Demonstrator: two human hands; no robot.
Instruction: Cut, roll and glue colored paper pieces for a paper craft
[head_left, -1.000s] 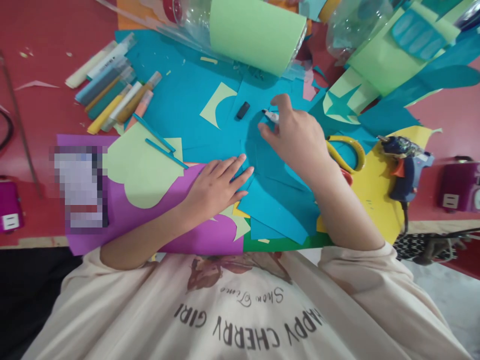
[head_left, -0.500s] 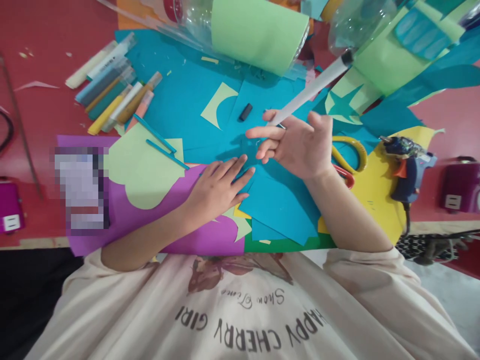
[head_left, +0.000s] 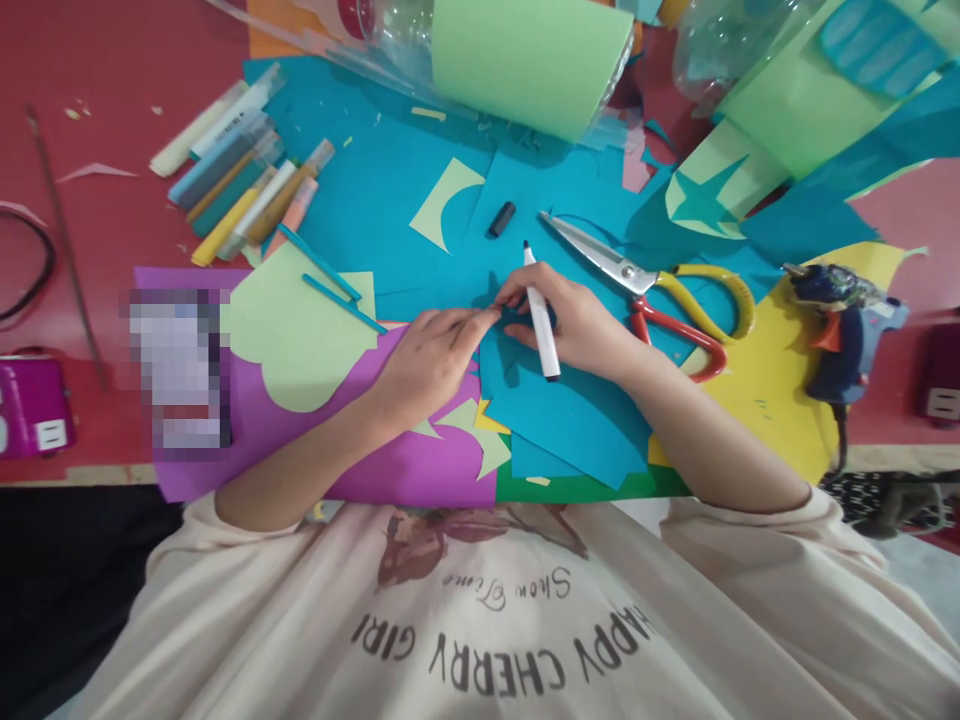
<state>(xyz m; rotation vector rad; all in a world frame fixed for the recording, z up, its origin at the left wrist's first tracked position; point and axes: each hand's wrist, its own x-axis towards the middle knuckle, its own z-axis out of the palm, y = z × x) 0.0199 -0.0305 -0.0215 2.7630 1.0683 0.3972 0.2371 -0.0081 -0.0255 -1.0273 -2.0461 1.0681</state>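
My right hand (head_left: 570, 318) is curled around a white marker (head_left: 541, 320), which rests across the fingers with its black tip uncapped and pointing away from me. Its index finger and thumb reach left, to the fingertips of my left hand (head_left: 431, 360). The left fingers are drawn together and bent down over the edge between purple paper (head_left: 352, 395) and blue paper (head_left: 570, 420). Anything between the meeting fingertips is too small or hidden to make out. A black marker cap (head_left: 501, 219) lies just beyond. Scissors with yellow and red handles (head_left: 637, 278) lie partly open beside the right hand.
Several markers (head_left: 247, 190) lie at the upper left, near a light green paper shape (head_left: 300, 350) and a blurred phone (head_left: 184, 370). A green-wrapped bottle (head_left: 525, 65) lies at the back. On yellow paper (head_left: 787, 400) at right sits a glue gun (head_left: 847, 350).
My right hand has turned over and come down to the left fingertips, bringing the marker lower and uncovering the scissors. The spread left fingers have drawn together. The view has shifted slightly.
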